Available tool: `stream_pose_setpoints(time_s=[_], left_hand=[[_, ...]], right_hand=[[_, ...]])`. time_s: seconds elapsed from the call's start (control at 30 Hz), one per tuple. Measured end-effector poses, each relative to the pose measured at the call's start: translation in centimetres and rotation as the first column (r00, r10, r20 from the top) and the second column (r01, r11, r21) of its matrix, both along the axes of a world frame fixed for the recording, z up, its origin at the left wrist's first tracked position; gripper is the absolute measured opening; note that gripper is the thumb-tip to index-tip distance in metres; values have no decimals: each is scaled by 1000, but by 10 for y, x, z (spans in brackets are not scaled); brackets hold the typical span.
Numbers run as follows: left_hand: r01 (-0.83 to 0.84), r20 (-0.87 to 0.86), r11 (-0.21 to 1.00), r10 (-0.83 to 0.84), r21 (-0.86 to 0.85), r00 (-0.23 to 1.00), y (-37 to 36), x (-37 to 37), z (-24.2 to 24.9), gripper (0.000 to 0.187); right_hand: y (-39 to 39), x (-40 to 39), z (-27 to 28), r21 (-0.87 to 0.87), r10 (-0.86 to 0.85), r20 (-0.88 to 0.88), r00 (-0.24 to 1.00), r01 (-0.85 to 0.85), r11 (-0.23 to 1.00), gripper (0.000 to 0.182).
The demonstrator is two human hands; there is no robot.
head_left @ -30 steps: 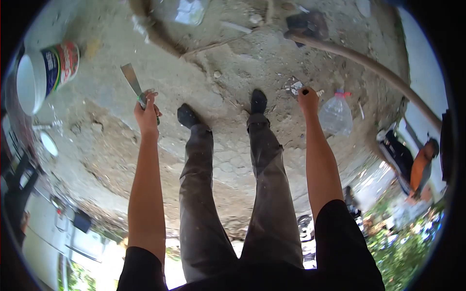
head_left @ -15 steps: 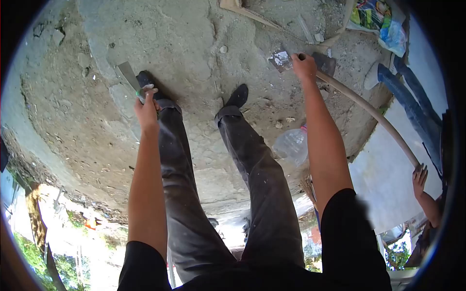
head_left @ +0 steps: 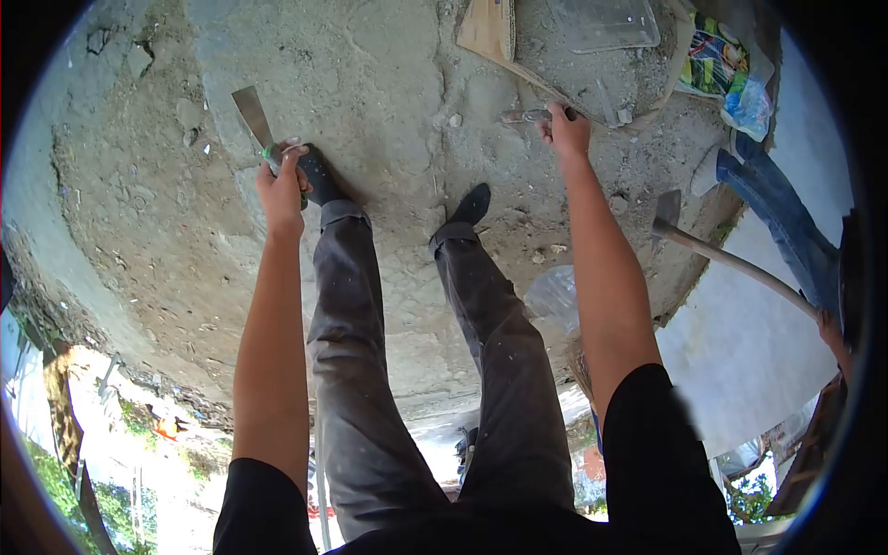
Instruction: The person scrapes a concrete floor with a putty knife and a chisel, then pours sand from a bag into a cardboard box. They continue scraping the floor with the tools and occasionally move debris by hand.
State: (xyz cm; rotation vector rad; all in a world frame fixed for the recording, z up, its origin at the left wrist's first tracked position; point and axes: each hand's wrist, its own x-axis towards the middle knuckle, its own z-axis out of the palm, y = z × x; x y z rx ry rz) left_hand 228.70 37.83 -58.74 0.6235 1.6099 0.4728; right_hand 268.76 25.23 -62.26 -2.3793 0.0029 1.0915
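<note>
My left hand (head_left: pixel 282 185) is closed around the green handle of a putty knife (head_left: pixel 251 113), its flat metal blade pointing up and away over the dirt ground. On the right, my right hand (head_left: pixel 566 132) grips what looks like a trowel (head_left: pixel 525 117), its blade seen almost edge-on and pointing left. The round dark end of its handle shows at the top of the fist. Both hands are apart, above the ground on either side of my dark shoes.
Another person, in blue jeans (head_left: pixel 782 208), holds a long-handled hoe (head_left: pixel 726 254) at the right. Cardboard (head_left: pixel 486 28), a clear plastic tray (head_left: pixel 606 23) and a printed bag (head_left: pixel 714 60) lie at the top right. A clear plastic bottle (head_left: pixel 552 294) sits beside my right forearm.
The other person's hoe has moved right, away from my right hand. My trowel has turned from showing its white-smeared face to nearly edge-on. My left hand still holds the putty knife.
</note>
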Motion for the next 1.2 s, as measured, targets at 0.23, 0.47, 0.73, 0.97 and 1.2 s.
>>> stream_pose_setpoints(time_s=[0.23,0.47,0.73,0.97,1.2], left_hand=[[63,18,995,-64,83,998,41,-6,4,27],[210,-43,976,-208,56,977,23,13,19,22],[130,95,991,-133,39,986,-44,77,61,23],[88,174,996,-83,-20,981,-88,130,95,18],[170,145,985,-166,-15,975,-66,126,115,17]], right_hand=[[-6,-48,-3,251,-362,-32,932,358,899,14],[-35,-84,34,390,-489,-128,863,497,775,16],[-74,-104,129,504,-370,-109,923,372,779,17],[-98,-92,226,533,-225,-57,973,221,817,14],[-76,-45,310,478,-3,45,999,-19,878,11]])
